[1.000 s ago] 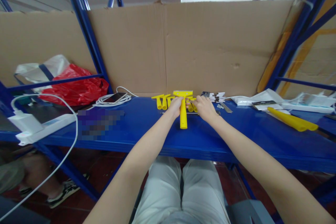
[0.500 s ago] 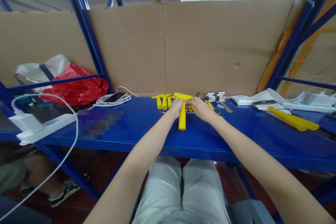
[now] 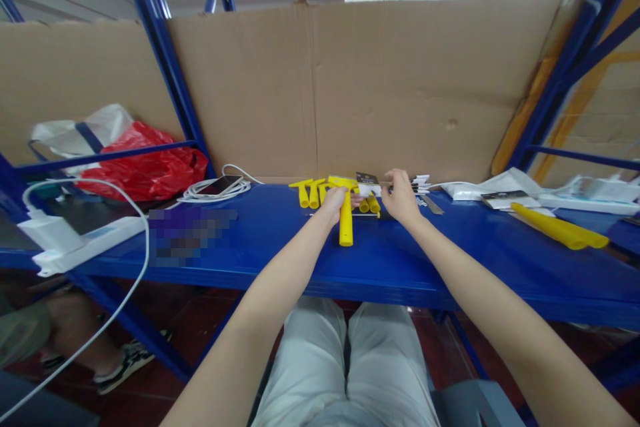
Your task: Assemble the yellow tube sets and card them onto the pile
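My left hand (image 3: 336, 203) is closed around a yellow T-shaped scraper (image 3: 346, 227), its handle pointing down toward me and its wide head away. A small black-and-white card (image 3: 368, 180) shows just right of the scraper head; what holds it up is hidden. Right of the card is my right hand (image 3: 401, 197), fingers bent and apart, with nothing visible between them. Under and behind my hands lie yellow scrapers, some on the left (image 3: 303, 196) and some on the right (image 3: 373, 205).
Black-and-white slim pieces (image 3: 421, 183) and a flat metal blade (image 3: 434, 206) lie right of my right hand. Farther right are yellow handles (image 3: 560, 227) and white packaging (image 3: 485, 185). On the left are a phone (image 3: 220, 185), coiled white cable and a power strip (image 3: 90, 247).
My right hand has moved off the scraper to the right, its fingers parting. The card's printed face now shows. My left hand still holds the scraper in nearly the same place.
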Action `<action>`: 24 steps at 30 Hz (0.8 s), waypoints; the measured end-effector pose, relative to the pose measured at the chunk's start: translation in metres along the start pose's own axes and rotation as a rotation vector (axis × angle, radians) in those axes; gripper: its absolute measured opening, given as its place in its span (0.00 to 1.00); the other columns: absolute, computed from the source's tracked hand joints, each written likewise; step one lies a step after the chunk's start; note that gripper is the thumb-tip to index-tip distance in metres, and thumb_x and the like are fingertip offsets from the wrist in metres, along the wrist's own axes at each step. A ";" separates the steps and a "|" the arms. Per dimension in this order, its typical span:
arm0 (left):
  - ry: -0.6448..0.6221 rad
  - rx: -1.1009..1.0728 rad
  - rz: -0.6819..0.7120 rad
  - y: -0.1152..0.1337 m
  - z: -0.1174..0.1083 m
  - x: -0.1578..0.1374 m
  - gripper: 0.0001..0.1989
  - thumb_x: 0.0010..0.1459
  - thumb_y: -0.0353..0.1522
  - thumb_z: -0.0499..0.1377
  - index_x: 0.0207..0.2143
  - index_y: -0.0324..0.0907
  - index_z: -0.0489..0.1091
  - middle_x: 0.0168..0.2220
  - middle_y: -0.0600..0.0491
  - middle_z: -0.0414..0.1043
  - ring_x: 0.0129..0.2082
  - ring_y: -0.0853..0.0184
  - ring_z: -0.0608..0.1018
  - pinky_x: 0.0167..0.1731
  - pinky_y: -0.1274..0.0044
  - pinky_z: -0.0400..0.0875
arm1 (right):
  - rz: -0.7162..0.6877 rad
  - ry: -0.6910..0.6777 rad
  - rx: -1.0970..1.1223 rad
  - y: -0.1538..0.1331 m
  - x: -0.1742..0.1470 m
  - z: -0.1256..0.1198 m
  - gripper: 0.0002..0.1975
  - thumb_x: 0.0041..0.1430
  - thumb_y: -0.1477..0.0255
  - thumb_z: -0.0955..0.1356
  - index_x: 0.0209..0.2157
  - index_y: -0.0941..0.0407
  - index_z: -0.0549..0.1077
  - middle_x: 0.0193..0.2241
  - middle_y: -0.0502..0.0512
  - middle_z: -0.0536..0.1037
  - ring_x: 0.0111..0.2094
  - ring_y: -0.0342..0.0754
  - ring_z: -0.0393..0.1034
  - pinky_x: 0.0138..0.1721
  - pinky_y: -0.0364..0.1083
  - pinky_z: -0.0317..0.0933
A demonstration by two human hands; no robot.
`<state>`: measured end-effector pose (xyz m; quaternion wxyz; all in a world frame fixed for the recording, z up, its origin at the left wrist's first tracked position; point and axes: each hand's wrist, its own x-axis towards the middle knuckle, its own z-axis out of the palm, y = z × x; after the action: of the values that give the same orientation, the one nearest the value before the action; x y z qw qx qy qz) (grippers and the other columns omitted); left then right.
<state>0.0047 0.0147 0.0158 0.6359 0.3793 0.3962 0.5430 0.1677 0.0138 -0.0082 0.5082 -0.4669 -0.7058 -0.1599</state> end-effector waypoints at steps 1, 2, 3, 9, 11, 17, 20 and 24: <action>-0.002 -0.025 -0.016 0.001 -0.001 0.000 0.15 0.57 0.21 0.47 0.45 0.29 0.67 0.30 0.40 0.76 0.27 0.62 0.80 0.16 0.82 0.68 | 0.080 0.000 -0.038 0.007 0.001 0.000 0.15 0.50 0.77 0.62 0.42 0.62 0.69 0.43 0.68 0.69 0.48 0.57 0.64 0.48 0.54 0.61; -0.004 -0.051 -0.033 0.001 -0.001 0.000 0.16 0.57 0.21 0.47 0.46 0.29 0.67 0.30 0.40 0.76 0.27 0.62 0.80 0.16 0.82 0.69 | 0.155 -0.018 -0.081 0.013 0.001 0.001 0.14 0.51 0.75 0.63 0.41 0.62 0.70 0.42 0.68 0.70 0.47 0.58 0.64 0.48 0.55 0.60; -0.004 -0.078 -0.048 0.002 -0.002 0.001 0.16 0.58 0.21 0.47 0.47 0.28 0.66 0.31 0.40 0.76 0.27 0.63 0.80 0.16 0.82 0.69 | 0.224 -0.053 -0.121 0.019 0.002 0.001 0.12 0.51 0.73 0.64 0.38 0.62 0.71 0.41 0.68 0.71 0.47 0.58 0.65 0.48 0.55 0.60; 0.018 -0.245 -0.105 0.002 -0.008 0.008 0.20 0.57 0.22 0.49 0.51 0.29 0.65 0.33 0.40 0.77 0.28 0.62 0.81 0.21 0.79 0.75 | 0.436 -0.404 -0.036 0.023 0.004 0.000 0.18 0.57 0.64 0.62 0.16 0.55 0.65 0.20 0.58 0.71 0.31 0.51 0.69 0.35 0.47 0.60; 0.018 -0.272 -0.113 0.002 -0.008 0.011 0.19 0.57 0.22 0.49 0.51 0.31 0.66 0.34 0.40 0.77 0.28 0.62 0.80 0.20 0.79 0.75 | 0.458 -0.347 0.092 0.018 0.004 -0.001 0.19 0.56 0.62 0.63 0.16 0.55 0.63 0.18 0.54 0.69 0.27 0.48 0.67 0.30 0.45 0.59; 0.164 -0.264 -0.045 0.003 -0.009 0.011 0.16 0.60 0.25 0.48 0.50 0.34 0.65 0.31 0.44 0.76 0.20 0.67 0.77 0.13 0.83 0.67 | 0.545 -0.208 0.510 0.004 0.007 -0.008 0.19 0.51 0.54 0.67 0.22 0.56 0.66 0.18 0.50 0.70 0.21 0.42 0.64 0.23 0.41 0.58; 0.224 -0.285 -0.019 0.006 -0.012 0.012 0.14 0.61 0.26 0.46 0.47 0.36 0.65 0.28 0.48 0.74 0.16 0.71 0.73 0.12 0.83 0.65 | 0.571 -0.163 0.627 0.000 0.009 -0.012 0.21 0.47 0.51 0.69 0.22 0.56 0.66 0.17 0.49 0.69 0.20 0.42 0.65 0.23 0.40 0.59; 0.277 -0.366 -0.029 0.011 -0.020 0.021 0.14 0.63 0.29 0.44 0.44 0.35 0.65 0.30 0.46 0.73 0.15 0.74 0.70 0.16 0.82 0.66 | 0.591 -0.097 0.735 0.001 0.010 -0.015 0.22 0.42 0.51 0.72 0.21 0.55 0.67 0.17 0.48 0.69 0.19 0.41 0.64 0.22 0.40 0.59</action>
<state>-0.0158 0.0376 0.0162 0.6415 0.1738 0.3799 0.6434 0.1765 0.0083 0.0067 0.6299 -0.4440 -0.5754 0.2737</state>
